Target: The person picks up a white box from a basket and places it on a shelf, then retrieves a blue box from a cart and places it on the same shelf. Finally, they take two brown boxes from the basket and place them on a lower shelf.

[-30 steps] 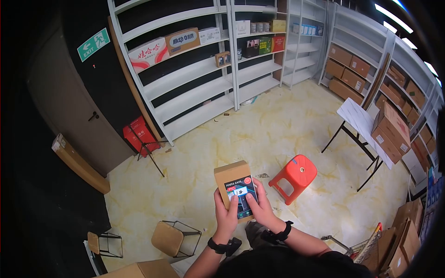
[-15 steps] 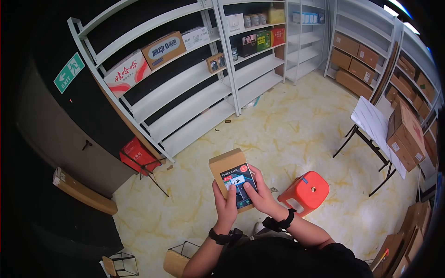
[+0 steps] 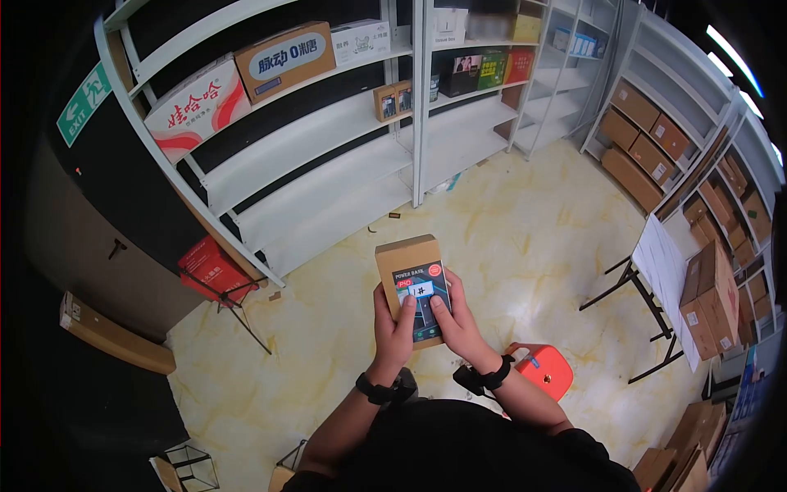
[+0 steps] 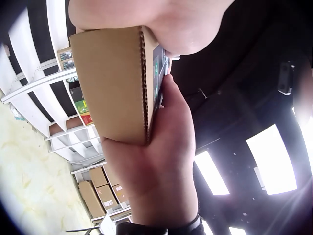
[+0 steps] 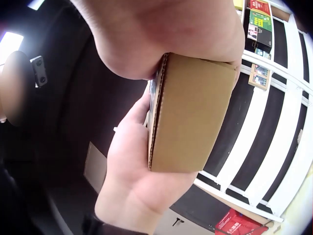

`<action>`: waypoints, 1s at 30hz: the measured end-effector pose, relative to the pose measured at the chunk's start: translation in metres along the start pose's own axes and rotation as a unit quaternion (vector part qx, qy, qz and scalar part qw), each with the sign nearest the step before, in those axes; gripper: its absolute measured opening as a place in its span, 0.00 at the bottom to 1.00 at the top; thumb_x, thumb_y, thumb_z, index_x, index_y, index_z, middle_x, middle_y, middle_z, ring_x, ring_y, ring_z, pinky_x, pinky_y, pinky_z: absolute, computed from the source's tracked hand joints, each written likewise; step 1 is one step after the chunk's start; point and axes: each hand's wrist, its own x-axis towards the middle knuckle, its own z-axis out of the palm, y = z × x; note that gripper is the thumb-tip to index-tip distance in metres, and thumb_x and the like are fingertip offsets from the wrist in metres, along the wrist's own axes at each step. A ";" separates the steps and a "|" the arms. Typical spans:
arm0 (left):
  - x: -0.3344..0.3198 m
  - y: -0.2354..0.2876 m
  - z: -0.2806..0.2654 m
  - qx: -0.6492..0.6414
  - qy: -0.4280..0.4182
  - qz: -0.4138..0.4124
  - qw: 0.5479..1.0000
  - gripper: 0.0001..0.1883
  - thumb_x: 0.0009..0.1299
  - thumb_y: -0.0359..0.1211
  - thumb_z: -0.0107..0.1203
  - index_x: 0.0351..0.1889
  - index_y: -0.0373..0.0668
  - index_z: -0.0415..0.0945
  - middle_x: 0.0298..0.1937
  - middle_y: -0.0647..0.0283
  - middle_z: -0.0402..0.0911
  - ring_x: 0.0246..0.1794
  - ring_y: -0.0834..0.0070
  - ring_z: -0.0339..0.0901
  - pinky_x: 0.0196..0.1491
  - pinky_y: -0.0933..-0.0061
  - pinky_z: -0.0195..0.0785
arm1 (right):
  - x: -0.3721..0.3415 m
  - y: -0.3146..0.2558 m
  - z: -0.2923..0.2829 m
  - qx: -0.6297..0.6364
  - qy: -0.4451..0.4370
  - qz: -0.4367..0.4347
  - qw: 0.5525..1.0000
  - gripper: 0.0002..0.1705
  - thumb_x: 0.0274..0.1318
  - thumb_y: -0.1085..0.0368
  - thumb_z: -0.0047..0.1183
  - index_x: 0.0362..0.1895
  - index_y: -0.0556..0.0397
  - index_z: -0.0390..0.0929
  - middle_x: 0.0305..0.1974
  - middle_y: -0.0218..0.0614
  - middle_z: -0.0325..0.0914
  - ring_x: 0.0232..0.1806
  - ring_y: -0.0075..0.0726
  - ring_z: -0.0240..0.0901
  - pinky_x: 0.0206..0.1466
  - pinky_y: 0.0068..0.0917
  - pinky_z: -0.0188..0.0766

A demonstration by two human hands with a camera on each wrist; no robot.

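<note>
Both hands hold a brown cardboard power bank box (image 3: 402, 250) upright in front of the body. Its dark printed front reads POWER BANK and carries a white label with a handwritten mark. My left hand (image 3: 393, 332) grips the left side, thumb laid over the printed face. On the opposite side my right hand (image 3: 461, 324) grips it the same way. Plain cardboard of the box's end (image 4: 107, 83) fills the middle of the left wrist view, between the two palms. The right wrist view shows that same bare end (image 5: 190, 117). Fingers behind the box are hidden in the head view.
White shelves (image 3: 311, 135) stand ahead, bearing drink cartons and two small boxes (image 3: 393, 101) with similar dark printed fronts. A red stool (image 3: 548, 373) is at the right, near a white folding table (image 3: 656, 271) with a large carton (image 3: 711, 299). A thin black stand (image 3: 246, 320) is at the left.
The shelves now appear larger and nearer, and the red stool has slid lower in view. The box sits slightly higher in the head view, still held by both hands.
</note>
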 end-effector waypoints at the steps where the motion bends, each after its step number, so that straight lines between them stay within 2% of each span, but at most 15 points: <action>1: 0.023 -0.003 -0.002 -0.009 0.001 0.000 1.000 0.23 0.78 0.35 0.50 0.66 0.35 0.59 0.58 0.58 0.73 0.55 0.75 0.73 0.59 0.72 0.67 | 0.023 0.003 -0.001 -0.009 -0.001 0.000 1.000 0.30 0.75 0.64 0.39 0.75 0.53 0.48 0.65 0.42 0.64 0.67 0.32 0.60 0.70 0.30 0.56; 3: 0.061 -0.010 -0.012 -0.034 -0.033 -0.019 0.999 0.25 0.78 0.36 0.50 0.67 0.35 0.56 0.59 0.57 0.71 0.58 0.73 0.71 0.61 0.69 0.66 | 0.061 0.013 0.000 -0.038 0.023 -0.028 0.999 0.33 0.74 0.63 0.42 0.76 0.54 0.45 0.55 0.42 0.72 0.56 0.31 0.69 0.62 0.29 0.65; 7: 0.146 -0.021 -0.031 0.047 -0.096 0.005 0.994 0.29 0.77 0.35 0.50 0.71 0.36 0.51 0.62 0.53 0.67 0.64 0.67 0.66 0.63 0.62 0.63 | 0.118 0.029 -0.023 -0.046 0.016 0.000 0.999 0.34 0.72 0.62 0.46 0.75 0.54 0.47 0.49 0.38 0.73 0.51 0.28 0.71 0.57 0.28 0.67; 10: 0.216 -0.010 -0.063 0.095 -0.078 0.025 0.992 0.30 0.74 0.33 0.53 0.71 0.38 0.55 0.63 0.55 0.69 0.62 0.65 0.68 0.60 0.62 0.66 | 0.153 0.045 -0.029 -0.061 0.010 0.019 0.998 0.34 0.72 0.62 0.47 0.75 0.54 0.48 0.49 0.38 0.73 0.49 0.28 0.70 0.56 0.27 0.67; 14: 0.285 -0.007 -0.074 0.161 -0.120 0.005 0.980 0.29 0.72 0.35 0.58 0.69 0.40 0.62 0.61 0.57 0.73 0.61 0.67 0.71 0.59 0.64 0.67 | 0.198 0.070 -0.039 -0.044 -0.016 0.052 0.998 0.35 0.71 0.62 0.48 0.75 0.54 0.47 0.52 0.41 0.73 0.53 0.33 0.71 0.59 0.31 0.66; 16: 0.317 -0.004 -0.072 0.293 -0.239 0.019 0.926 0.27 0.69 0.37 0.62 0.64 0.40 0.68 0.57 0.56 0.77 0.57 0.67 0.75 0.58 0.64 0.69 | 0.230 0.091 -0.044 -0.069 -0.109 -0.006 0.992 0.36 0.71 0.61 0.48 0.75 0.54 0.48 0.56 0.45 0.73 0.57 0.39 0.71 0.62 0.35 0.66; 17: 0.330 -0.004 -0.066 0.296 -0.266 -0.021 0.917 0.27 0.68 0.40 0.65 0.62 0.39 0.70 0.55 0.55 0.78 0.54 0.66 0.77 0.57 0.64 0.70 | 0.245 0.099 -0.050 -0.066 -0.129 0.015 0.989 0.36 0.70 0.60 0.50 0.75 0.54 0.48 0.60 0.47 0.71 0.62 0.43 0.69 0.65 0.37 0.64; 20: 0.369 -0.026 -0.051 0.330 -0.251 -0.031 0.909 0.27 0.66 0.40 0.66 0.60 0.39 0.71 0.53 0.54 0.79 0.53 0.64 0.78 0.56 0.65 0.71 | 0.292 0.117 -0.071 -0.080 -0.160 0.013 0.984 0.37 0.69 0.59 0.51 0.75 0.54 0.49 0.61 0.48 0.70 0.63 0.45 0.69 0.64 0.37 0.65; 25: 0.455 -0.044 -0.023 0.347 -0.221 -0.069 0.909 0.30 0.61 0.40 0.72 0.57 0.38 0.72 0.51 0.55 0.79 0.50 0.64 0.79 0.54 0.66 0.72 | 0.384 0.145 -0.112 -0.028 -0.161 0.012 0.987 0.37 0.65 0.62 0.56 0.73 0.57 0.54 0.65 0.48 0.66 0.64 0.44 0.66 0.68 0.37 0.62; 27: 0.489 -0.045 -0.008 0.410 -0.176 0.004 0.895 0.31 0.58 0.40 0.74 0.55 0.38 0.74 0.50 0.57 0.80 0.47 0.65 0.80 0.52 0.67 0.73 | 0.422 0.155 -0.126 -0.207 -0.033 -0.088 0.974 0.37 0.61 0.64 0.59 0.70 0.57 0.57 0.63 0.49 0.65 0.63 0.48 0.66 0.66 0.37 0.64; 30: 0.533 -0.043 0.008 0.450 -0.127 0.012 0.884 0.31 0.55 0.39 0.76 0.54 0.38 0.75 0.47 0.58 0.80 0.45 0.65 0.80 0.50 0.67 0.74 | 0.470 0.172 -0.139 -0.243 0.010 -0.103 0.964 0.37 0.58 0.66 0.61 0.69 0.58 0.58 0.63 0.50 0.64 0.62 0.51 0.65 0.65 0.39 0.65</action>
